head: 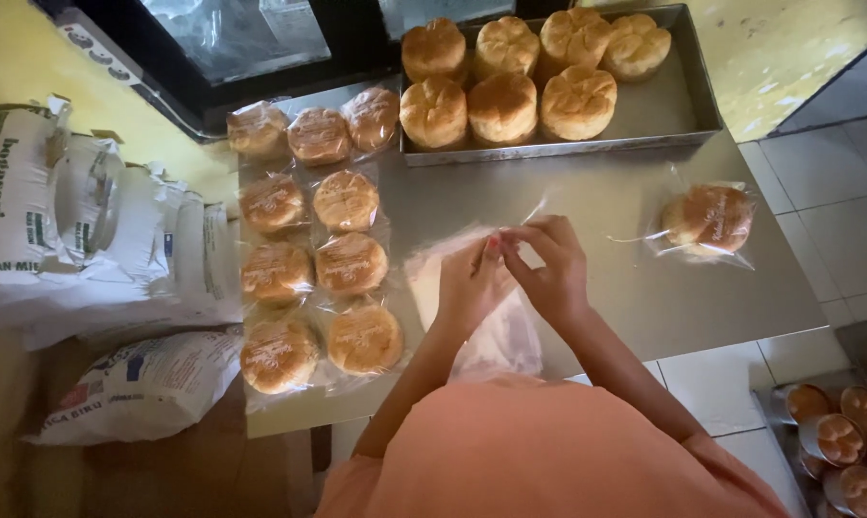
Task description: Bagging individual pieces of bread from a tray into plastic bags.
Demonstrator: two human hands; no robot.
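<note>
Both hands met at mid-frame, just above the centre of the tabletop (596, 206). The left hand (470, 286) and the right hand (553, 273) had their fingertips pressed together on the top edge of a clear plastic bag (491, 331), each grip pinching the thin film where the two met. The bag hung from that pinch toward the lower middle of the frame, over the stack of clear plastic bags lying flat beneath the wrists; it looked glossy, see-through and limp, and I could not tell where one sheet ended and the next began.

Open room lay to the right of the hands: bare grey surface ran out to a single wrapped bun (708, 219) at centre right, well apart from the grip, with the tabletop's right edge just beyond it over the tiled floor (836, 182). To the left it was tighter, with wrapped buns (318, 259) laid in two columns and a row of three above, the nearest column just beside the bag. At upper centre a metal tray (659, 105) held unwrapped golden buns (510, 82), its front rim well clear of the fingers. White sacks (88, 230) sat heaped at the far left.
</note>
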